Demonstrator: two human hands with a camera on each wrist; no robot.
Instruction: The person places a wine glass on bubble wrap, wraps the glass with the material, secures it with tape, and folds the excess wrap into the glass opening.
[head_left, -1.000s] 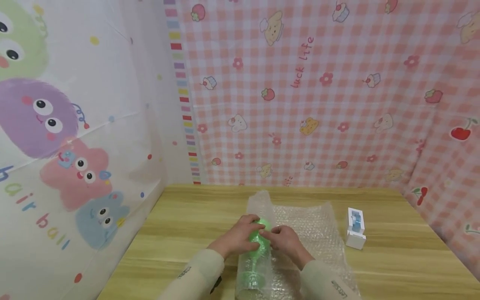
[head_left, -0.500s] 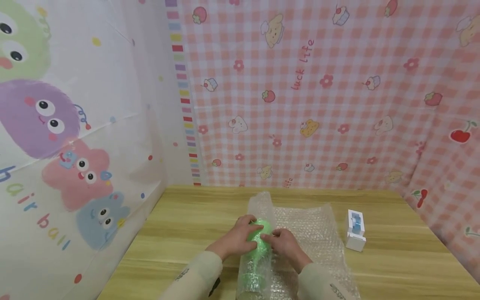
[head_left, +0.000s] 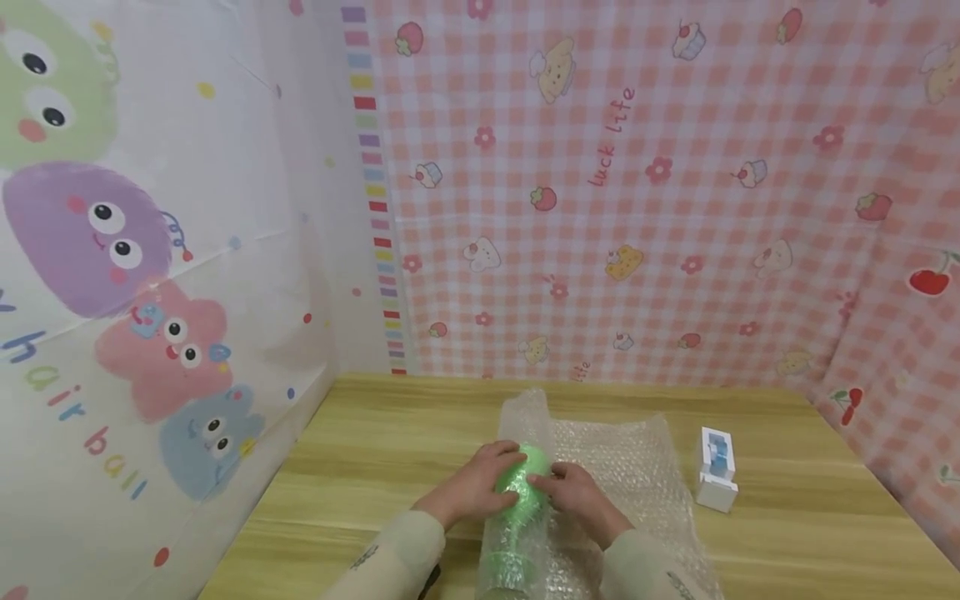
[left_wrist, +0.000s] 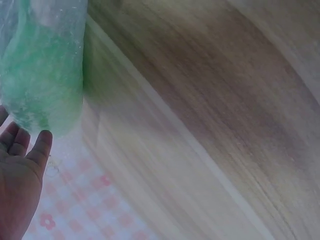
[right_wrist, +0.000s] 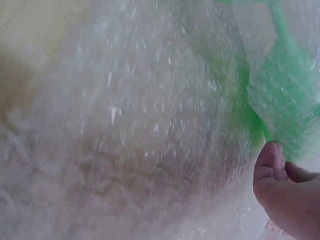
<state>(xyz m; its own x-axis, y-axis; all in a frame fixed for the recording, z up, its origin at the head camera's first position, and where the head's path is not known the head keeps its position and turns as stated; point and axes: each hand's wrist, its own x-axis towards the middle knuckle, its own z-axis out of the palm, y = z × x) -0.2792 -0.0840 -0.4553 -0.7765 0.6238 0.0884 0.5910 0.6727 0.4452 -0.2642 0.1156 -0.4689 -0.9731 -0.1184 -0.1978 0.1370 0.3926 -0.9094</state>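
A green goblet-like thing, round at one end with a narrow stem, lies on the table rolled in clear bubble wrap. My left hand holds the roll from the left at its round end, thumb and fingers spread across it. In the left wrist view, the fingertips of the left hand touch the wrapped end. From the right, my right hand pinches the wrap's folded edge over the green thing; the right wrist view shows thumb and finger of the right hand together there.
Right of the wrap stands a small white tape dispenser with a blue roll. The wood-grain table ends at a pink checked cloth behind, with a white cartoon cloth on the left. A loose flap of wrap spreads to the right.
My right fingers have drawn back slightly from the left fingers along the roll. The left hand stays on the wrapped thing. The head view has shifted a little.
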